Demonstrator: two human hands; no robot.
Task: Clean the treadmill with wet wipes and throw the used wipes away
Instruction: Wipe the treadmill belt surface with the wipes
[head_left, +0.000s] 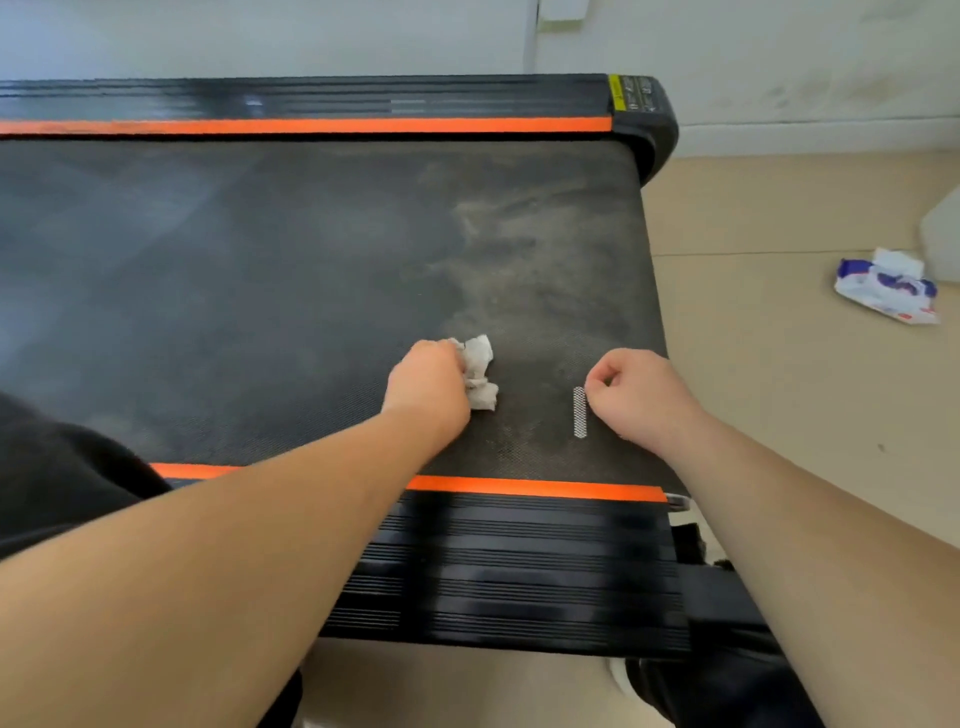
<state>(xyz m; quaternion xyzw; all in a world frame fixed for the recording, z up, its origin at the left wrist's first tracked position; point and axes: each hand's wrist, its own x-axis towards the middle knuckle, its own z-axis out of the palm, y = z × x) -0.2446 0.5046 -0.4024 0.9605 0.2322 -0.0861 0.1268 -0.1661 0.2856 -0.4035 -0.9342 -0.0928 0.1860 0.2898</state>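
Note:
The treadmill's dark belt (260, 270) runs across the view between two orange stripes, with a dusty grey patch toward its right end. My left hand (428, 384) grips a crumpled white wet wipe (480, 371) and holds it down on the belt near the front edge. My right hand (641, 395) rests on the belt to the right, fingers curled with nothing in them, beside a small white mark (580, 412) on the belt.
A pack of wet wipes (885, 288) lies on the beige floor to the right of the treadmill, a sheet sticking out of its top. A white wall runs behind the treadmill. The ribbed black side rail (519, 561) lies nearest me.

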